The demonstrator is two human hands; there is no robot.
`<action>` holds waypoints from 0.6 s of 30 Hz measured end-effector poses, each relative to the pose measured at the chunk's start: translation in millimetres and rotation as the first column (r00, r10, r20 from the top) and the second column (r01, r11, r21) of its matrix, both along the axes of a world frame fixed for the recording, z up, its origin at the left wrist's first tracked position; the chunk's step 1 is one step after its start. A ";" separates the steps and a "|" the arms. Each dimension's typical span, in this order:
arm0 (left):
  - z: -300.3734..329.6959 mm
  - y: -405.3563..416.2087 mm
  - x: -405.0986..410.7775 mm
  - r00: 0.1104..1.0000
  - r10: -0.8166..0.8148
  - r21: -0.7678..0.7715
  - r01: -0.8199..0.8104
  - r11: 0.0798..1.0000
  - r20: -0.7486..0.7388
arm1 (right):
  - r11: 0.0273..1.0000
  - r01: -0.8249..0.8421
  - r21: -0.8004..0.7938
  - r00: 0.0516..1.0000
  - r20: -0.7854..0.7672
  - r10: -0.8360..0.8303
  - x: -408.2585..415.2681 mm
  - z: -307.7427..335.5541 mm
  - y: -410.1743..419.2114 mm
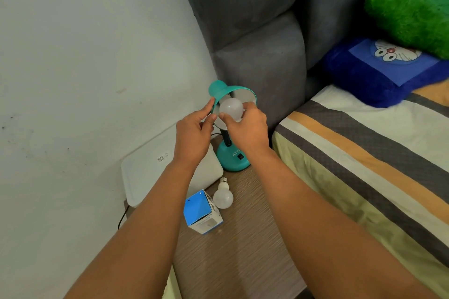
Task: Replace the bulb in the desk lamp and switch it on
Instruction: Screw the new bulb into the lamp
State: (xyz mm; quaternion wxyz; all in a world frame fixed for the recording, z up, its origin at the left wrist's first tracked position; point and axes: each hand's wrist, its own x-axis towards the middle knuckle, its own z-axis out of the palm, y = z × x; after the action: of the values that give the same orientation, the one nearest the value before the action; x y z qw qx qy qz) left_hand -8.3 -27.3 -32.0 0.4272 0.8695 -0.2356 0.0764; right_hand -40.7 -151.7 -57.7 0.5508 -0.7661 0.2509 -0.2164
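A teal desk lamp stands on the bedside table, its base (232,156) carrying a black switch. Its shade (224,90) is tilted toward me. My left hand (194,135) pinches the shade's left rim. My right hand (245,126) grips a white bulb (230,107) that sits in the mouth of the shade; its screw end is hidden inside. A second white bulb (223,195) lies loose on the table with its metal thread pointing away from me. Beside it stands a blue and white bulb box (201,212).
The wood-grain table (243,250) stands between a white wall and a bed with a striped sheet (364,165). A white flat device (150,172) lies at the table's left, a black cable below it. A grey padded headboard (262,56) rises behind the lamp.
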 end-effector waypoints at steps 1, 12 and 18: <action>0.2 -0.1 -0.2 1.000 0.000 0.002 0.000 1.000 0.003 | 1.000 -0.001 0.000 1.000 -0.003 0.001 -0.1 -0.8 0.1; 9.3 3.5 -9.8 0.998 -0.014 0.103 0.021 0.994 -0.068 | 0.995 -0.087 0.043 0.996 -0.011 0.088 -12.2 5.2 -0.7; 15.4 27.7 -31.5 0.995 0.016 0.193 0.004 0.981 -0.103 | 0.995 -0.102 0.016 0.995 -0.022 0.102 -33.8 18.6 4.6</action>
State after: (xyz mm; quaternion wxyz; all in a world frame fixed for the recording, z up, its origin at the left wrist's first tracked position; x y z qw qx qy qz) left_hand -39.8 0.4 -16.6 0.3525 0.9103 -0.2169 0.0092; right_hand -74.5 -147.0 -39.1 0.5641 -0.7761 0.2194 -0.1773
